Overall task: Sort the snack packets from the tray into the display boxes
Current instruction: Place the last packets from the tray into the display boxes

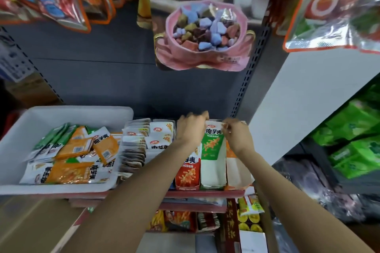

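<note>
Nearest the camera, two bare forearms reach up and forward over a lower shelf of mixed snack boxes to the red-edged shelf where the work is going on. At the front of that shelf stand the display boxes: a red display box (pixel 187 174) with packets in it, a green display box (pixel 213 168) just right of it whose front half shows bare white card, and an orange display box (pixel 236 168) beside that, also largely bare. To the left, the white tray (pixel 18 141) holds a loose heap of snack packets (pixel 78 150), orange, green and white, so most of the sorting appears not yet done. Farther back, the left hand (pixel 190 129) sits over the rear of the red and green boxes with its fingers curled toward the back; whether they hold anything cannot be told, as the fingertips are blurred. The right hand (pixel 236 135) pinches the top right corner of a green packet (pixel 211 141) standing upright in the rear of the green box, thumb and forefinger closed on its edge. The step in hand looks like seating this packet into its matching box. The next move probably calls for pressing it square against the back and letting go, then reaching left to the tray for another packet, matching its colour to a box. Behind, a dark shelf back rises, with a pink hanging bag (pixel 200 35) of sweets above.
</note>
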